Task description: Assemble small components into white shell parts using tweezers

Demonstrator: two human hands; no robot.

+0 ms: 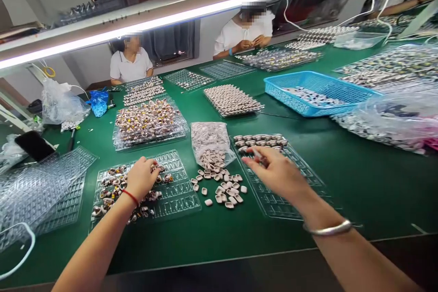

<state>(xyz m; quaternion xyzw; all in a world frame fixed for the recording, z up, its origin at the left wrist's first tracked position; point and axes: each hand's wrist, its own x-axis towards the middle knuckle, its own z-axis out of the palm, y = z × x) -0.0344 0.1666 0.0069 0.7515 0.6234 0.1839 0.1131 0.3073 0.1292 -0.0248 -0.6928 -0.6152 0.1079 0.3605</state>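
Note:
My left hand [142, 177], with a red cord at the wrist, is over a clear compartment tray [174, 200] of small beige, brown and yellow parts. Its fingers are curled down among the parts; what they pinch is hidden. My right hand [280, 173], wearing a silver bangle, pinches a small pale piece [257, 153] between thumb and fingers. It hovers above a second clear tray [273, 203], whose far rows hold beige shell pieces [262, 139]. Between the trays, an open plastic bag [209, 137] spills loose beige shells [229, 194] onto the table.
Stacked trays of parts [147, 123], a tray of beige pieces [232, 99] and a blue basket [308, 109] stand farther back on the green table [185, 248]. Bare clear trays [58, 191] and a phone [33, 146] lie left. Two people sit opposite. A lamp hangs overhead.

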